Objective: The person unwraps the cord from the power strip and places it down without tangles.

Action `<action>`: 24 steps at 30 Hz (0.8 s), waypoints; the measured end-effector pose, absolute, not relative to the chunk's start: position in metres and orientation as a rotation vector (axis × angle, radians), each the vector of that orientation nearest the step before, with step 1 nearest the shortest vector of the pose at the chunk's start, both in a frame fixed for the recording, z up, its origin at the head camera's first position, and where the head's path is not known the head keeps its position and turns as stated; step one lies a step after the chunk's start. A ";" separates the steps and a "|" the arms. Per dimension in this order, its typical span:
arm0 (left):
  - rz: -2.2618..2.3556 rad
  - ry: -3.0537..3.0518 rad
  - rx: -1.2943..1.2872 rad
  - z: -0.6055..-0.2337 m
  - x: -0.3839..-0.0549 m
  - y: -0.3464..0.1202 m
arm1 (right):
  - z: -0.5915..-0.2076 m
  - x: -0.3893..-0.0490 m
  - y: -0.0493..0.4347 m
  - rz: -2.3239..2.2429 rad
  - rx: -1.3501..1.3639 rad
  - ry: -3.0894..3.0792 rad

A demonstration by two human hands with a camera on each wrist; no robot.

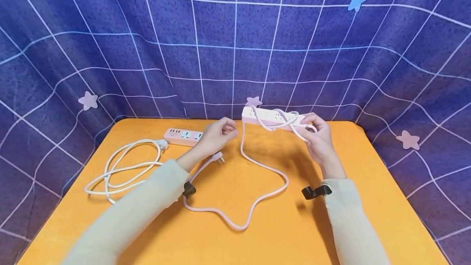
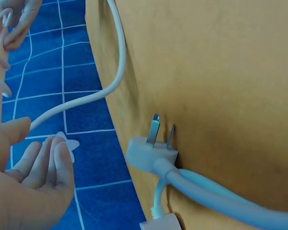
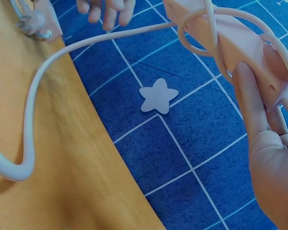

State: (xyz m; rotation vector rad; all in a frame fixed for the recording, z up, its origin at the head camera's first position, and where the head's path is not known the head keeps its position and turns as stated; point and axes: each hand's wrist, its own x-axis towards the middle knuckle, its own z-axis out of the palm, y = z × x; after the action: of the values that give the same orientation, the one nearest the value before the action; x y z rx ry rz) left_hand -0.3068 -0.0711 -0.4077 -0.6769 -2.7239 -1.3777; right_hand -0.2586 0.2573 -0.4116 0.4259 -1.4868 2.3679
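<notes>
My right hand (image 1: 319,140) grips the right end of a pink-and-white power strip (image 1: 263,114), which is lifted above the table. Part of its pale pink cord (image 3: 212,36) is wrapped loosely around the strip. The rest hangs from the strip's left end and winds over the table to a plug (image 1: 218,157), its prongs showing in the left wrist view. Left of the raised strip, my left hand (image 1: 217,136) hovers with loosely bent fingers and nothing in them. Beyond it lies a second pink power strip (image 1: 174,135), its right end hidden by that hand.
A white cord (image 1: 110,171) lies in loose loops on the left of the orange table (image 1: 294,232), with its white plug (image 1: 162,145) against the second strip. A blue gridded curtain (image 1: 213,60) with stars hangs behind and at both sides.
</notes>
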 end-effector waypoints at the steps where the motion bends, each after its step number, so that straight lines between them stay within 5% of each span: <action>1: -1.379 -2.727 -0.673 -0.409 -0.308 -0.068 | -0.412 -0.259 0.257 2.367 0.428 -1.487; 24: -1.726 -2.602 -0.729 -0.419 -0.324 -0.053 | -0.413 -0.254 0.261 2.410 0.488 -1.475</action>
State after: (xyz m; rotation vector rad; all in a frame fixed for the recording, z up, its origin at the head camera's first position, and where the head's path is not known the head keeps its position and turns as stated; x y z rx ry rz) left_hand -0.3241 -0.0532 -0.4193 -0.7294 -2.6021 -1.7261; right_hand -0.2543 0.2607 -0.4134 0.4882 -1.4752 2.4100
